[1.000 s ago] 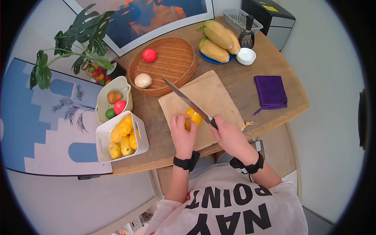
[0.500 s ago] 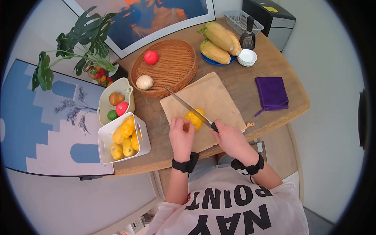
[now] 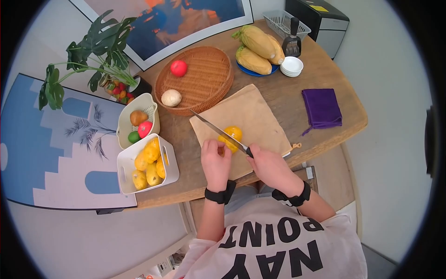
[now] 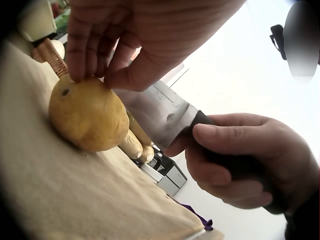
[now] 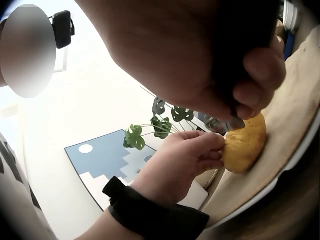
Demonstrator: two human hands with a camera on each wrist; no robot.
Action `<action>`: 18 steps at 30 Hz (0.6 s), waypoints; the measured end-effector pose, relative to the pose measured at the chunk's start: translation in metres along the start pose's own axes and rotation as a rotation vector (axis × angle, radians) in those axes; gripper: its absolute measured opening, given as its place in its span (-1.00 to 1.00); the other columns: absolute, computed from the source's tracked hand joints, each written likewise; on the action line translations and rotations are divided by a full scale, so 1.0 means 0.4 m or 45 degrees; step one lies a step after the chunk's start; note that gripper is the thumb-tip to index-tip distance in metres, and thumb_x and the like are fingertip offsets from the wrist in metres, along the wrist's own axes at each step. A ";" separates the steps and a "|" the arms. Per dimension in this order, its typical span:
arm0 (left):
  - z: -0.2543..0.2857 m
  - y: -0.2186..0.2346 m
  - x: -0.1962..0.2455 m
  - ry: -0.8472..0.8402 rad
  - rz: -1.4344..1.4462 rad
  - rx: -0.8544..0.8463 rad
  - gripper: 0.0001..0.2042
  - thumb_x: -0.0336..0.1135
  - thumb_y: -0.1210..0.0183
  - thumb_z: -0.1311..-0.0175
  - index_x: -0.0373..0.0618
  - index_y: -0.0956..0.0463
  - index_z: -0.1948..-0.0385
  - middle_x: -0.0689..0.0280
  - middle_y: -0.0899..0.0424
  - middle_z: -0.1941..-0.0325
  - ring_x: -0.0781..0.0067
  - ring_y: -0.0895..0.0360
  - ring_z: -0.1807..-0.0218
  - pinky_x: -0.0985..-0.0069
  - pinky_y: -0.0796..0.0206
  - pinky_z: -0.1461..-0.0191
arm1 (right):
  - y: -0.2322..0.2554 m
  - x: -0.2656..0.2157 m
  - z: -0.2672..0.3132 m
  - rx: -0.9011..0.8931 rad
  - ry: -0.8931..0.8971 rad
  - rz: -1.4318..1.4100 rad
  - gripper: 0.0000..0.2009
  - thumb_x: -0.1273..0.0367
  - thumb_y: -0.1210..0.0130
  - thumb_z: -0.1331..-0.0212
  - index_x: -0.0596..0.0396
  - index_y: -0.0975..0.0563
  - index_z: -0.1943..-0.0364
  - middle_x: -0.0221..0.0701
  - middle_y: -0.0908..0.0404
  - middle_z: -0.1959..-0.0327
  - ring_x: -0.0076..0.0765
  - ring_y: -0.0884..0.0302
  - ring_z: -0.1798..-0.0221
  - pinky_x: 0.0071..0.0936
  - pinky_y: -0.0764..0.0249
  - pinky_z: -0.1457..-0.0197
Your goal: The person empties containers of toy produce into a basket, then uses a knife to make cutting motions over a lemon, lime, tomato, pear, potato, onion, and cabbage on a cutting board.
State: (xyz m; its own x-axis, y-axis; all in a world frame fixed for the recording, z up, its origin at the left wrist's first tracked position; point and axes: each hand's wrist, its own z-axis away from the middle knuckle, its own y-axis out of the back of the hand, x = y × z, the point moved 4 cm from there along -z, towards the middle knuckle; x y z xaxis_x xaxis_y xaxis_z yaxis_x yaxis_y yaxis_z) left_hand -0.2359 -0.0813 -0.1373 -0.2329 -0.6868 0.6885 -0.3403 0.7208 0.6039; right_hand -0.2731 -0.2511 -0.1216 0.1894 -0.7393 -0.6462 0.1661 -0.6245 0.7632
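On the tan cloth-covered board (image 3: 260,116) lies a yellow potato (image 3: 233,133). My left hand (image 3: 216,162) holds its near left end with curled fingers; in the left wrist view the fingertips and thumb press against the potato (image 4: 87,117), close beside the blade. A kitchen knife (image 3: 213,126) is gripped by its black handle in my right hand (image 3: 274,172). Its long blade slants across the potato, the tip pointing toward the wicker tray. In the right wrist view the right hand hides most of the knife, and the left hand (image 5: 175,160) pinches the potato's end.
A white bin (image 3: 174,174) of yellow potatoes and a pale green basket (image 3: 155,122) stand left. The wicker tray (image 3: 204,81) holds a red and a whitish round item. Behind are corn ears (image 3: 255,39), a grater (image 3: 292,46) and white dishes (image 3: 291,66); right, a purple cloth (image 3: 322,109).
The left fingertips have drawn back a little toward the potato's near end. The knife has shifted slightly left and nearer the body, showing more of the potato beyond the blade.
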 end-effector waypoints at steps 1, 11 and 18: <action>0.001 0.002 0.003 0.021 0.016 -0.006 -0.89 -0.60 -0.27 -0.11 -0.28 -0.50 0.43 0.14 -0.51 0.33 0.19 -0.58 0.36 0.35 -0.47 0.23 | 0.007 -0.006 0.000 0.019 0.015 -0.002 -0.79 0.34 -0.08 -0.41 0.17 -0.34 0.13 -0.01 -0.61 0.35 0.28 -0.60 0.25 0.08 -0.50 0.23; 0.015 0.010 -0.009 0.054 0.107 0.007 -0.87 -0.60 -0.29 -0.09 -0.29 -0.48 0.44 0.13 -0.52 0.35 0.16 -0.60 0.35 0.31 -0.49 0.22 | 0.014 -0.029 0.015 0.018 0.035 0.017 -0.79 0.33 -0.08 -0.41 0.18 -0.35 0.14 -0.02 -0.62 0.38 0.26 -0.61 0.27 0.07 -0.50 0.25; 0.019 0.019 -0.010 0.075 0.135 0.005 -0.87 -0.61 -0.28 -0.08 -0.28 -0.49 0.41 0.15 -0.55 0.34 0.22 -0.62 0.36 0.36 -0.50 0.23 | 0.004 -0.026 0.015 -0.037 0.030 0.063 -0.79 0.33 -0.08 -0.41 0.17 -0.35 0.15 -0.04 -0.62 0.41 0.25 -0.61 0.29 0.07 -0.51 0.25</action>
State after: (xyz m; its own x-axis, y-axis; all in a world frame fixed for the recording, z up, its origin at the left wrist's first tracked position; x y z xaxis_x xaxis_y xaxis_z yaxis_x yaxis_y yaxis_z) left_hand -0.2445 -0.0738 -0.1387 -0.2139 -0.5997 0.7711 -0.3202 0.7888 0.5246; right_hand -0.2805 -0.2457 -0.1136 0.2208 -0.7626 -0.6081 0.1838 -0.5798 0.7938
